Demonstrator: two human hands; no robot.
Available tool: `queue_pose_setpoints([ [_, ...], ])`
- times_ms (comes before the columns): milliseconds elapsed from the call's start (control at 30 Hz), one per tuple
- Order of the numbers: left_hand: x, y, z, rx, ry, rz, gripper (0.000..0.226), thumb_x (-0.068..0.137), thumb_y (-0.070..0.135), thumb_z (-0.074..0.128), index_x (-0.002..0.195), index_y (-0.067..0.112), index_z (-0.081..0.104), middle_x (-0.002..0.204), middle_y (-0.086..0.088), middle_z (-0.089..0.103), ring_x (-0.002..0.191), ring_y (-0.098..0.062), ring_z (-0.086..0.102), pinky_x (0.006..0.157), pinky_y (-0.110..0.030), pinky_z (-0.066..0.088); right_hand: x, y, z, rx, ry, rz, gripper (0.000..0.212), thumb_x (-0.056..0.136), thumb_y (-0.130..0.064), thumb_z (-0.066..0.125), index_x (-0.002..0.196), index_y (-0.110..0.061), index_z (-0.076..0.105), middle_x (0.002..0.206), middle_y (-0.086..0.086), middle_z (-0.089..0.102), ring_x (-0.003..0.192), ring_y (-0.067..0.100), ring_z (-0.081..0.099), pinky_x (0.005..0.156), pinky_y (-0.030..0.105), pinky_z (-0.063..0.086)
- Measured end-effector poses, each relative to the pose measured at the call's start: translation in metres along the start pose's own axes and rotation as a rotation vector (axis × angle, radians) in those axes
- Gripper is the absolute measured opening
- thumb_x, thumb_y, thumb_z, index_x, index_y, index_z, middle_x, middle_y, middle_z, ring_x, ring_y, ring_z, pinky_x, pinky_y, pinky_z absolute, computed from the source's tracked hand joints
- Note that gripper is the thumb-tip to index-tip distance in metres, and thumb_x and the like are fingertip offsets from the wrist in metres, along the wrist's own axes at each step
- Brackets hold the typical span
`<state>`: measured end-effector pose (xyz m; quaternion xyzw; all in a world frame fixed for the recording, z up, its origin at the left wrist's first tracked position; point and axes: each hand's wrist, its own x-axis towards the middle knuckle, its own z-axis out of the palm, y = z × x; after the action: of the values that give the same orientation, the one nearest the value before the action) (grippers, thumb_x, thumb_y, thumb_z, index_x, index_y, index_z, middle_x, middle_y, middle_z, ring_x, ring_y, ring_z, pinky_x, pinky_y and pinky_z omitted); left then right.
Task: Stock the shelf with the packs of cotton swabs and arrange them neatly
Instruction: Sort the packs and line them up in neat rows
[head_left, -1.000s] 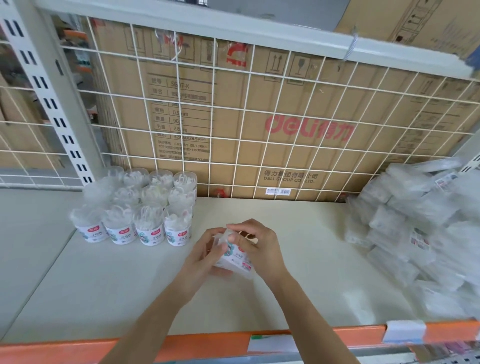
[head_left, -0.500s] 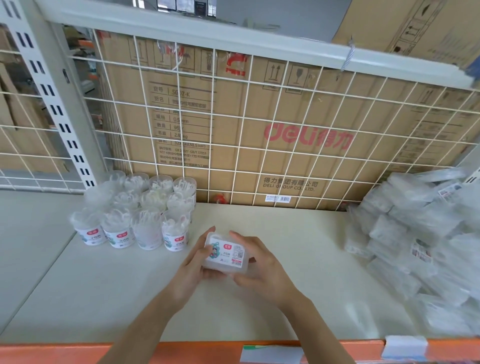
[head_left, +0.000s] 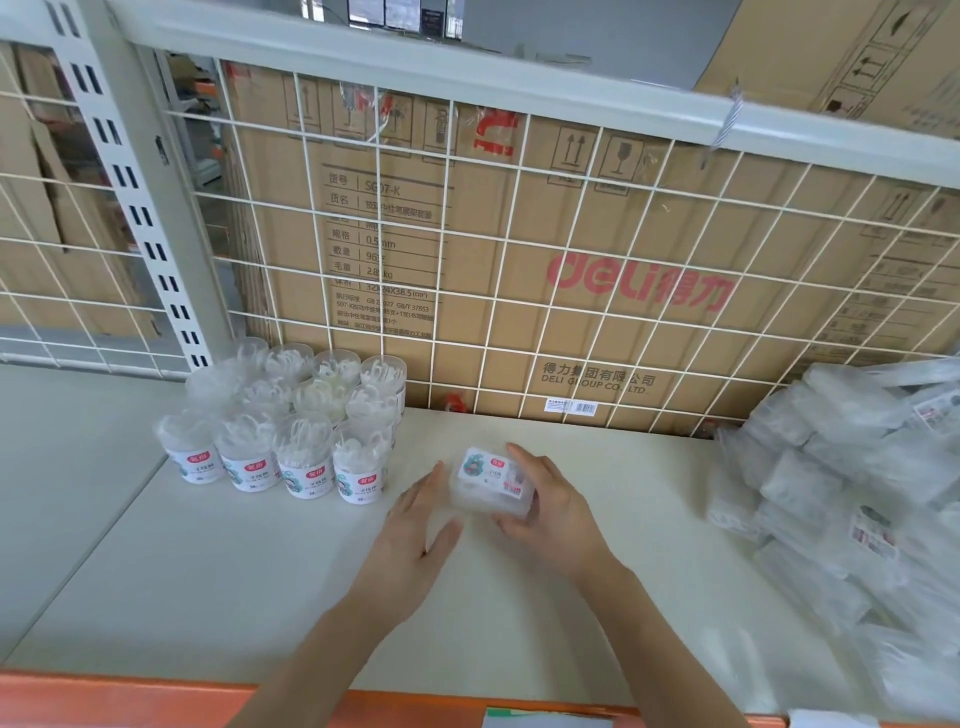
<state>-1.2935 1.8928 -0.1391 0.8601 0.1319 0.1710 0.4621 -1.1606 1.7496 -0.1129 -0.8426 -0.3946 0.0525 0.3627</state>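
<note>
Since half a second ago, the left hand (head_left: 415, 530) has let go of the cotton swab pack (head_left: 491, 483) and now lies just to its left with the fingers straight and spread. That grip is released, and the fingertips are at or just off the pack's left edge. The right hand (head_left: 553, 512) alone keeps the pack, which sits a little further right and back than before.

From the head camera, the right grip is closed round the pack, with fingers curled over its top right end and the thumb against its near side. The pack is a clear rectangular box with a printed label facing up, held low over the middle of the white shelf (head_left: 234, 582). Whether its base touches the shelf cannot be told.

Left of the hands, a block of round clear tubs (head_left: 291, 431) stands upright in close rows, four across the front, each with a red-and-white label. It sits in the back corner beside a slotted upright post (head_left: 135, 208).

On the right side of the shelf, well apart from the held pack, lies a loose pile of clear packs (head_left: 857, 493). A white wire grid (head_left: 524, 218) forms the back of the shelf, and behind it stands a cardboard carton (head_left: 639, 280) with a red deli logo. An orange rail (head_left: 130, 696) runs along the shelf's front edge.
</note>
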Motion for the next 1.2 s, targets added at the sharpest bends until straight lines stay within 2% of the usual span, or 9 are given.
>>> queue_pose_setpoints([
  [100, 0.002, -0.011, -0.001, 0.38, 0.035, 0.169, 0.048, 0.086, 0.032, 0.039, 0.129, 0.017, 0.056, 0.13, 0.003, 0.057, 0.126, -0.015, 0.047, 0.109, -0.012, 0.01, 0.025, 0.01, -0.004, 0.083, -0.023, 0.089, 0.079, 0.072, -0.021, 0.076, 0.139, -0.028, 0.035, 0.119, -0.006, 0.056, 0.105, 0.011, 0.057, 0.091, 0.023, 0.042],
  [167, 0.003, -0.013, -0.002, 0.509, 0.026, 0.194, 0.044, 0.08, 0.03, 0.039, 0.113, 0.017, 0.066, 0.119, 0.0, 0.066, 0.118, -0.015, 0.049, 0.109, -0.022, 0.013, 0.038, 0.013, -0.003, 0.156, -0.048, 0.093, 0.07, 0.073, -0.017, 0.076, 0.131, -0.03, 0.038, 0.113, -0.007, 0.059, 0.099, 0.012, 0.06, 0.086, 0.022, 0.044],
  [333, 0.003, -0.019, 0.004, 0.727, 0.05, 0.265, 0.047, 0.085, 0.035, 0.038, 0.126, 0.018, 0.052, 0.13, -0.005, 0.059, 0.123, -0.02, 0.04, 0.102, -0.04, 0.026, 0.064, 0.014, 0.009, 0.417, 0.0, 0.088, 0.064, 0.075, -0.002, 0.076, 0.126, -0.028, 0.048, 0.118, 0.006, 0.054, 0.099, 0.003, 0.06, 0.083, 0.012, 0.047],
  [433, 0.003, -0.022, 0.005, 0.746, 0.056, 0.269, 0.048, 0.085, 0.037, 0.038, 0.129, 0.02, 0.046, 0.132, -0.005, 0.057, 0.124, -0.021, 0.039, 0.101, -0.041, 0.026, 0.074, 0.015, 0.019, 0.414, 0.042, 0.068, 0.063, 0.076, -0.006, 0.076, 0.126, -0.032, 0.05, 0.116, 0.008, 0.052, 0.098, -0.005, 0.058, 0.089, 0.016, 0.047],
  [567, 0.003, -0.021, 0.004, 0.735, 0.061, 0.267, 0.047, 0.085, 0.038, 0.038, 0.128, 0.021, 0.046, 0.132, -0.004, 0.057, 0.123, -0.02, 0.04, 0.101, -0.041, 0.026, 0.085, 0.018, 0.028, 0.367, 0.102, 0.041, 0.059, 0.077, -0.013, 0.076, 0.121, -0.043, 0.05, 0.118, 0.0, 0.053, 0.105, 0.011, 0.058, 0.095, 0.035, 0.049],
  [733, 0.004, -0.017, 0.001, 0.716, 0.028, 0.242, 0.047, 0.083, 0.039, 0.04, 0.125, 0.022, 0.049, 0.13, -0.003, 0.058, 0.122, -0.019, 0.041, 0.101, -0.04, 0.027, 0.091, 0.021, 0.035, 0.261, 0.13, 0.007, 0.061, 0.082, -0.017, 0.07, 0.124, -0.051, 0.043, 0.117, -0.005, 0.049, 0.102, 0.022, 0.059, 0.094, 0.043, 0.049],
  [900, 0.005, -0.014, -0.003, 0.712, -0.028, 0.204, 0.048, 0.083, 0.039, 0.04, 0.122, 0.019, 0.059, 0.129, -0.005, 0.059, 0.123, -0.02, 0.04, 0.102, -0.041, 0.026, 0.08, 0.007, 0.033, 0.221, 0.122, 0.061, 0.071, 0.084, -0.02, 0.069, 0.143, -0.029, 0.032, 0.13, -0.006, 0.042, 0.115, 0.011, 0.049, 0.099, 0.026, 0.04],
  [1067, 0.005, -0.017, -0.004, 0.692, 0.002, 0.207, 0.047, 0.081, 0.036, 0.038, 0.118, 0.019, 0.063, 0.126, -0.007, 0.061, 0.12, -0.02, 0.04, 0.101, -0.041, 0.023, 0.033, -0.022, 0.008, 0.247, 0.209, 0.154, 0.052, 0.089, -0.027, 0.063, 0.137, -0.022, 0.043, 0.135, -0.011, 0.042, 0.123, 0.0, 0.037, 0.105, 0.022, 0.03],
  [1200, 0.006, -0.016, -0.005, 0.717, 0.011, 0.233, 0.049, 0.081, 0.034, 0.036, 0.113, 0.014, 0.067, 0.121, -0.01, 0.063, 0.117, -0.022, 0.04, 0.098, -0.042, 0.024, -0.029, -0.026, -0.024, 0.089, 0.356, 0.195, 0.048, 0.086, -0.039, 0.059, 0.131, -0.024, 0.049, 0.123, -0.018, 0.046, 0.115, -0.001, 0.041, 0.097, 0.013, 0.03],
])
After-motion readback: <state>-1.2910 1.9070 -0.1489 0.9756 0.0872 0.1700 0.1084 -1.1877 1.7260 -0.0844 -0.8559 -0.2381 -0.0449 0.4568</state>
